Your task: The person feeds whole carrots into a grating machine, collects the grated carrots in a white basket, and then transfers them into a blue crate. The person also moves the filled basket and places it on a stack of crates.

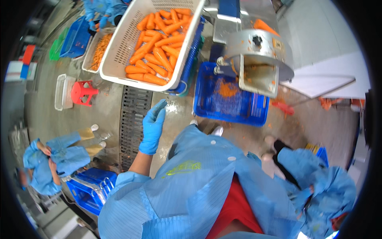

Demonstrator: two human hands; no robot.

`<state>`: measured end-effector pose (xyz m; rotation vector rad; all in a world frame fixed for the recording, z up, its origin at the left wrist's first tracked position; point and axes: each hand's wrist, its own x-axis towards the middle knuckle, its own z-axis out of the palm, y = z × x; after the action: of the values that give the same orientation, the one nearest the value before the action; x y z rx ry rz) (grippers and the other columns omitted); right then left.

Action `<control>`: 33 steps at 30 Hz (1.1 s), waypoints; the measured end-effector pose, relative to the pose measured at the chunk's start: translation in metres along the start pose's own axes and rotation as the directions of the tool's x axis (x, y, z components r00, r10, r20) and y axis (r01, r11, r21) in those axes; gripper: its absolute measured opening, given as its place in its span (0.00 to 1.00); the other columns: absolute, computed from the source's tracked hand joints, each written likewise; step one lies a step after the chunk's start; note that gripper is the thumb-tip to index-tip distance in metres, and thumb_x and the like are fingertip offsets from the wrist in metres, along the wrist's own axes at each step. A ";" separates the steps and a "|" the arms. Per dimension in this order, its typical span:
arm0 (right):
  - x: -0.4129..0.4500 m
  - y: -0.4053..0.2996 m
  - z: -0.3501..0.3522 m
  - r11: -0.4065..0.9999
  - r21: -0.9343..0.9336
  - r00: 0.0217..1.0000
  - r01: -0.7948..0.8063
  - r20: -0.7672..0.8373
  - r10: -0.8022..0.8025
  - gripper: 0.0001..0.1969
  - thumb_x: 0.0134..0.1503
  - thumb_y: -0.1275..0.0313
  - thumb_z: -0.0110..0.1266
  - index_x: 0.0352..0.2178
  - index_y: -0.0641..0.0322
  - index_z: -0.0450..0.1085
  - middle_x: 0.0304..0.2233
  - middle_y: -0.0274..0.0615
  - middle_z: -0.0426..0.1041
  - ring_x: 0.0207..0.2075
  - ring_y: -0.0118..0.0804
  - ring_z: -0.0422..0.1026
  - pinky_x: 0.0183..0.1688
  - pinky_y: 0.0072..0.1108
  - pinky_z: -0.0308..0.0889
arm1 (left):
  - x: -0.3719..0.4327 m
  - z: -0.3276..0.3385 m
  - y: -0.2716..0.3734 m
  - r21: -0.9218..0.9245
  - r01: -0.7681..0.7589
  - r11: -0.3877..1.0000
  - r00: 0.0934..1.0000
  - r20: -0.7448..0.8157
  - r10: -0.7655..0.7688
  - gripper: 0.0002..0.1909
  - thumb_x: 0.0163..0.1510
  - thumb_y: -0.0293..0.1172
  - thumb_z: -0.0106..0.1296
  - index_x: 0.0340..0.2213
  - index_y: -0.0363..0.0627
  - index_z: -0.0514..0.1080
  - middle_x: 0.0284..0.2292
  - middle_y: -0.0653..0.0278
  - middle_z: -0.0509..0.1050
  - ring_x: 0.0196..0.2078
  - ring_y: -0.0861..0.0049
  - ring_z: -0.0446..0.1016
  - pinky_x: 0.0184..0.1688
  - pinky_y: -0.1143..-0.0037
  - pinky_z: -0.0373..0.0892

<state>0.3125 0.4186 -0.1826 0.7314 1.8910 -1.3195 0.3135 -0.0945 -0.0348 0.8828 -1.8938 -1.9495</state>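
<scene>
My left hand (152, 128), in a blue glove, hangs over the wet floor with nothing in it, thumb and fingers apart. Nearest to it is a white perforated plastic crate (115, 70) just ahead, holding many peeled carrots (159, 56); the hand does not touch it. Only a small gloved bit of my right hand (253, 156) shows at the right side of my blue coat; the rest is hidden. Before me a metal cutting machine (253, 44) has a square outlet chute (259, 76) over a blue plastic crate (206, 101), where shredded orange bits (227, 89) lie.
A floor drain grate (135, 119) runs at left, near a red stool (82, 92) and a white bin (64, 92). Co-workers stand at lower left (65, 161), lower right (322, 182) and top left (104, 12). Blue crates (91, 185) are behind left. A long-handled red tool (283, 108) lies right.
</scene>
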 end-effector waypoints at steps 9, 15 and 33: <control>-0.051 -0.263 0.121 0.858 0.069 0.782 0.510 0.380 -0.495 0.14 0.56 0.78 0.49 0.44 0.64 0.70 0.44 0.39 0.71 0.44 0.28 0.69 0.47 0.19 0.64 | 0.128 -0.007 0.047 0.004 0.033 0.999 0.995 -0.091 -0.032 0.24 0.52 0.32 0.54 0.49 0.34 0.65 0.46 0.56 0.70 0.48 0.75 0.69 0.51 0.76 0.64; -0.056 -0.411 0.276 0.347 -0.005 0.287 0.938 0.574 -0.767 0.14 0.51 0.77 0.53 0.41 0.60 0.72 0.42 0.44 0.72 0.42 0.39 0.71 0.45 0.24 0.66 | 0.288 -0.042 -0.102 0.342 0.451 0.824 0.892 -0.204 -0.404 0.45 0.38 0.46 0.63 0.50 0.22 0.59 0.42 0.47 0.71 0.47 0.66 0.70 0.45 0.73 0.67; 0.228 -0.529 0.565 -0.406 -0.792 0.693 0.457 0.602 -0.396 0.11 0.53 0.70 0.45 0.38 0.50 0.70 0.41 0.39 0.72 0.42 0.42 0.71 0.31 0.46 0.59 | 0.358 -0.041 -0.088 -0.281 0.668 0.689 0.732 0.084 -0.676 0.33 0.40 0.28 0.56 0.47 0.29 0.56 0.34 0.50 0.72 0.24 0.66 0.72 0.24 0.73 0.70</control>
<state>-0.1027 -0.2726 -0.2071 -1.1200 2.4371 0.3328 0.0794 -0.3303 -0.2000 1.6657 -1.2751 -2.5056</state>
